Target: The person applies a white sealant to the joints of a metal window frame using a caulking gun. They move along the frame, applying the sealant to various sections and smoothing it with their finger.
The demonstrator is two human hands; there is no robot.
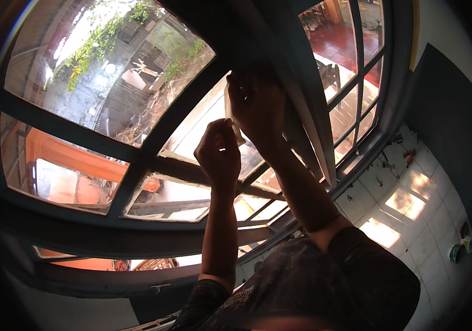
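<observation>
Both my arms reach up to a dark-framed window (153, 144) with several panes. Between my fingers is a thin, pale, see-through strip (238, 134), in front of a bright pane. My left hand (219, 150) pinches its near edge, thumb and fingertips together. Higher and to the right, my right hand (259, 107) is closed with its fingers curled at the strip's upper part. Both hands are dark against the light, so the strip's exact kind cannot be made out. Part of it is hidden behind my right hand.
A wooden frame post (310, 127) rises close to my right forearm. Lower right, bits of debris and sunlit patches lie on the white tiled floor (382, 190). A green-and-white roll or tub (456, 252) sits by the dark wall base. Outside are a yard and an orange ledge (73, 157).
</observation>
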